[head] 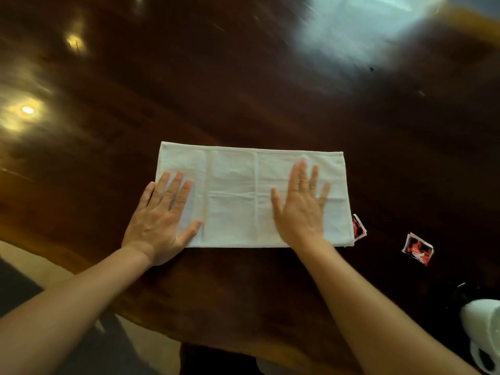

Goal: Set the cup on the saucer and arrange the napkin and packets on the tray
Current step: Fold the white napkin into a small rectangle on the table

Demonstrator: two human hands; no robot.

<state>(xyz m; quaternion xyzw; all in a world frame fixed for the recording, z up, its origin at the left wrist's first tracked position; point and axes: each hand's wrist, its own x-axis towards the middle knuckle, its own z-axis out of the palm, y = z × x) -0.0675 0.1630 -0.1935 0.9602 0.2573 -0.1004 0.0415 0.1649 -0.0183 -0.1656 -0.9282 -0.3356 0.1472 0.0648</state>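
Left hand (159, 217) lies flat, fingers (173, 188) released, on the napkin (232, 196) at mid-frame on the dark surface (243, 90); right hand (300, 209) likewise. Two packets (418, 248) lie right. Smoothing seems underway; folding likely follows.

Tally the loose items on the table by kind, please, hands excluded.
White folded cloth napkin: 1
Red, black and white packets: 2
White cup, cut off at the frame's edge: 1
Total: 4
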